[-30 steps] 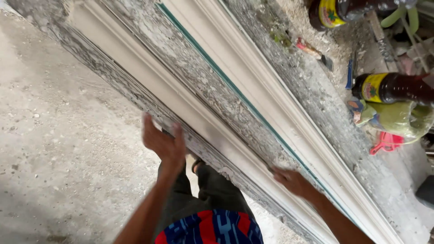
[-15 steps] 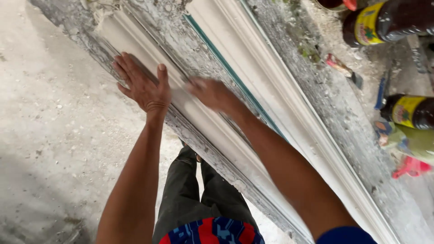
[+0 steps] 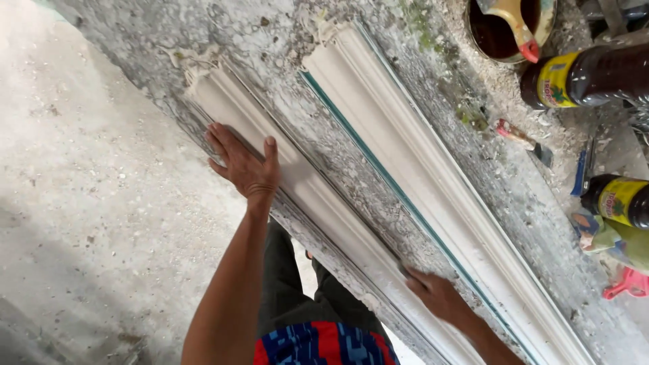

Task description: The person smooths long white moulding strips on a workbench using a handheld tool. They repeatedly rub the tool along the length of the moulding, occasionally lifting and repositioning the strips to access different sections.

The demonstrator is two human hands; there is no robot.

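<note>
Your left hand (image 3: pixel 245 165) has no closed grip: it lies flat, fingers spread, palm down on the near white moulding strip (image 3: pixel 318 196), upper-left-centre of the frame, close to the strip's ragged end. Your right hand (image 3: pixel 439 296), low and right of centre, also rests open on the same strip, fingertips on its inner edge next to the table top. So both hands press, neither clamps.

The strip runs diagonally from upper left to lower right along the near edge of the crusted grey table (image 3: pixel 284 47). A second moulding strip (image 3: pixel 433 176) w/ a thin green line along its near side lies parallel, further up and right; the two are apart, w/ bare speckled table between.

Handling, judged from looks: prob. cast plaster, so stiff but brittle, and heavy for its thickness. A long thin piece like this will likely snap if lifted by one end or allowed to sag. Take hold at two spread points, approx. where your hands sit now, fingers under the flat back edge, not on the fine ridges, which would chip. The surface looks chalky and dry, so not slippery, but the broken-looking end at upper left may crumble.

Right side of the frame: dark bottles w/ yellow labels (image 3: pixel 581 78), a tin of dark liquid w/ a brush (image 3: pixel 503 30), a small brush (image 3: pixel 524 140) on the table.
</note>
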